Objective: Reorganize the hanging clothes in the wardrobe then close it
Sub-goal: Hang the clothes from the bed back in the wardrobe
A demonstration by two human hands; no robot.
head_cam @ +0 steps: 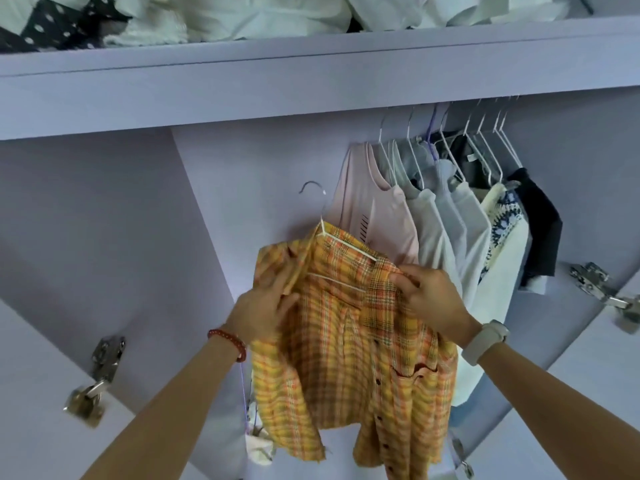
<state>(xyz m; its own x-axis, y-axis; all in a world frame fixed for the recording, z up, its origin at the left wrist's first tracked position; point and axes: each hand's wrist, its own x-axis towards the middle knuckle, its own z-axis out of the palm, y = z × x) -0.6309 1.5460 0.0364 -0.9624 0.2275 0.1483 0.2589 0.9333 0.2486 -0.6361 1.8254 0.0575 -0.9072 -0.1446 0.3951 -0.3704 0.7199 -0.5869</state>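
Observation:
A yellow-orange plaid shirt (349, 344) hangs on a white wire hanger (323, 223) held in the open wardrobe, off the rail. My left hand (261, 306) grips the shirt's left shoulder. The shirt's right collar is pinched by my right hand (429, 296). Several garments hang bunched on the rail at the right: a pink top (372, 209), white and grey shirts (446, 216), a patterned piece and a dark one (540, 220).
A lilac shelf (311, 74) above holds folded white linens and a black dotted cloth (59, 26). Metal door hinges sit at the left (98, 372) and right (599, 285). The rail's left stretch carries no hangers. A small white item (258, 445) lies below.

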